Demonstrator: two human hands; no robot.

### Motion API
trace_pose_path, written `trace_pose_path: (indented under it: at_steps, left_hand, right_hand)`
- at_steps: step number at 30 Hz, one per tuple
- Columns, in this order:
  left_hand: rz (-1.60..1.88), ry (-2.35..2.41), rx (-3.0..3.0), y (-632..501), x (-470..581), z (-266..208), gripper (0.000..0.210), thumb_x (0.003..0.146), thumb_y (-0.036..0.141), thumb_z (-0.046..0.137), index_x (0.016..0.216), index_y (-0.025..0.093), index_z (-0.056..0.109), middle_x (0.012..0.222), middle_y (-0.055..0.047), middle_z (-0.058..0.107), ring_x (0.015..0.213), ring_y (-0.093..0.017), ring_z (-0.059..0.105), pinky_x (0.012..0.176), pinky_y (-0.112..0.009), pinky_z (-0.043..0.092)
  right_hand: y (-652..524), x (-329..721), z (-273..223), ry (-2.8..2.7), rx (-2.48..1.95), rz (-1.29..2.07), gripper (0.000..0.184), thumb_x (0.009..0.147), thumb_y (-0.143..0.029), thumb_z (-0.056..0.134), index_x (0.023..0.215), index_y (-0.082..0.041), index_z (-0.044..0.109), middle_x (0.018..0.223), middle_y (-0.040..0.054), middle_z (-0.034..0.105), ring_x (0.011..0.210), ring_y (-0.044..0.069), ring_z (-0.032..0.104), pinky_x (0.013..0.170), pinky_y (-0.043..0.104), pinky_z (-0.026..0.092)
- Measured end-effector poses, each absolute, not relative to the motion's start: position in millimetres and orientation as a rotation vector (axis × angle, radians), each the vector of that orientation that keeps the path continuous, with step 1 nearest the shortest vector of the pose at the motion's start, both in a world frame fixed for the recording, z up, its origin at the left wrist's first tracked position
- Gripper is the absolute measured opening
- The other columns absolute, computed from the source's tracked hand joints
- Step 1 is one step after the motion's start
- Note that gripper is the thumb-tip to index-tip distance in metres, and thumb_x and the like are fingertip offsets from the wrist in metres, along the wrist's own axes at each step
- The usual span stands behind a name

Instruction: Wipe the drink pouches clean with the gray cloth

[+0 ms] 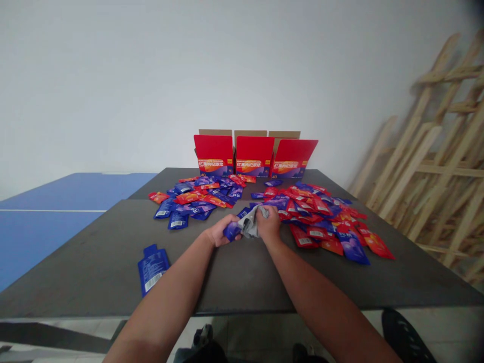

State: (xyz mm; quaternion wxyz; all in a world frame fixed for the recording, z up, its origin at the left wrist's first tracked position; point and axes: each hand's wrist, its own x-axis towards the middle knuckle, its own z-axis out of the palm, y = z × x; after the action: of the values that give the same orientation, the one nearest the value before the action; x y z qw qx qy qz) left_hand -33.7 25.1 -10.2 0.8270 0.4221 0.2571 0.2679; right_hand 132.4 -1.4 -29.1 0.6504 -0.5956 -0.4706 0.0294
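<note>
My left hand is closed round a blue-purple pouch above the middle of the dark table. In my right hand is a bunched grey cloth, pressed against the pouch's right end. Just behind the hands another blue pouch is partly hidden. To the right spreads a large pile of red and blue pouches, close to my right hand. A second mixed pile lies at the left back. One blue pouch rests alone near the front left, partly covered by my left forearm.
Three red cartons with raised flaps stand in a row at the table's back. The dark table ends in front of me. A blue ping-pong table adjoins on the left. Wooden frames lean against the wall at right.
</note>
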Motion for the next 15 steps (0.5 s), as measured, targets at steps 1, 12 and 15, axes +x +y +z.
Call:
trace_pose_path:
  at_steps: [1,12,15]
  left_hand:
    - [0.617,0.531,0.832,27,-35,-9,0.022,0.077,0.030,0.054,0.077,0.010,0.064,0.068,-0.008,0.065,0.057,-0.016,0.059,0.048,-0.024,0.043]
    - [0.707,0.483,0.525,38,-33,3,0.029,0.085,0.025,0.053,0.106,0.008,0.062,0.091,-0.014,0.070,0.084,-0.025,0.069,0.079,-0.038,0.054]
    - [0.824,0.512,0.622,37,-30,1,0.026,0.083,0.015,0.057,0.109,0.012,0.061,0.090,-0.011,0.071,0.080,-0.022,0.070,0.079,-0.036,0.055]
  right_hand:
    - [-1,134,-29,-1.035,-1.371,0.069,0.007,0.078,-0.026,0.057,0.076,-0.020,0.056,0.082,0.0032,0.054,0.079,0.019,0.053,0.077,0.033,0.045]
    - [-24,116,-29,-1.744,-1.030,0.074,0.032,0.071,-0.027,0.074,0.102,-0.022,0.064,0.102,0.0063,0.052,0.100,0.022,0.055,0.091,0.039,0.048]
    - [-22,115,-32,-1.844,-1.024,0.120,0.021,0.077,-0.027,0.070,0.098,-0.024,0.066,0.099,0.0049,0.053,0.098,0.021,0.056,0.090,0.038,0.048]
